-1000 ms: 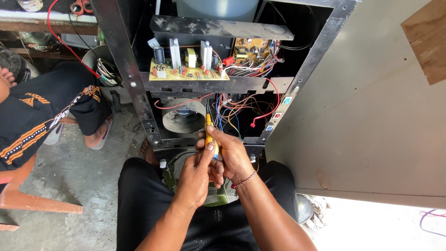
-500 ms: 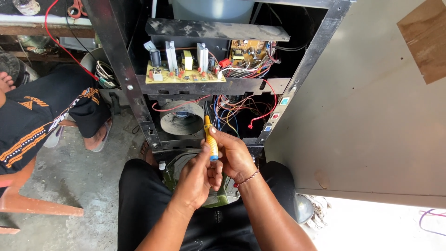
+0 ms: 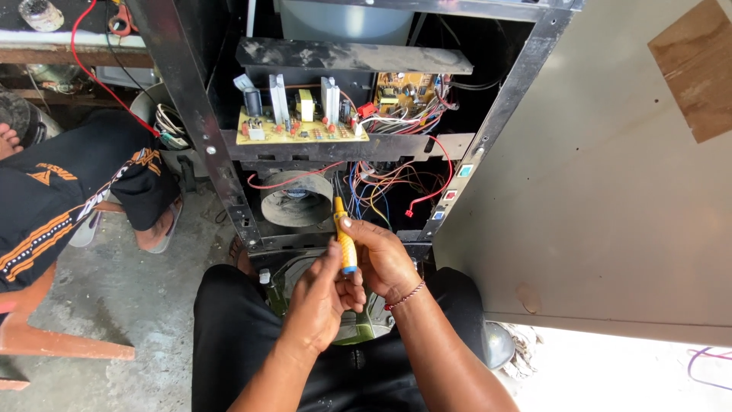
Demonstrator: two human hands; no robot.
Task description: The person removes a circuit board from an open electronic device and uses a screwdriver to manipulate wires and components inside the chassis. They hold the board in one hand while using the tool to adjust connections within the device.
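Hands meet over the lap, just in front of the open cabinet. Right hand point(image 3: 385, 259) wraps the yellow screwdriver point(image 3: 343, 235), thumb and fingers closed round the handle, tool nearly upright, tip end up toward the wiring. Left hand point(image 3: 320, 299) comes in from below, fingers pinched at the lower end of the handle by its blue cap point(image 3: 349, 269); can't tell whether it actually grips the cap or only touches it, as the knuckles hide the contact. Red cord bracelet point(image 3: 404, 294) on the right wrist.

Just behind the screwdriver: black metal frame point(image 3: 200, 130) of the opened unit, back panel off. Grey round duct point(image 3: 296, 198) sits in the lower bay, left of the tool. To the right of it, tangle of red, blue and white wires point(image 3: 389, 187) hanging loose, one red lead ending in a small connector point(image 3: 409, 213).

Shelf above: yellow circuit board point(image 3: 301, 131) lying flat, with white heat sinks, a dark capacitor and a yellow transformer standing on it. Second, smaller board point(image 3: 408, 91) mounted upright at the rear right, wire harness running off it. Small coloured buttons point(image 3: 451, 195) down the right frame post.

Beige side panel point(image 3: 610, 191) fills the right of the view. Below the hands, black trousers point(image 3: 244, 336), green part between the knees mostly hidden.

Left side: another person seated, black shorts with orange pattern point(image 3: 53, 202), sandalled foot on the concrete floor point(image 3: 122, 297). Red cable point(image 3: 91, 69) runs down from the bench above.
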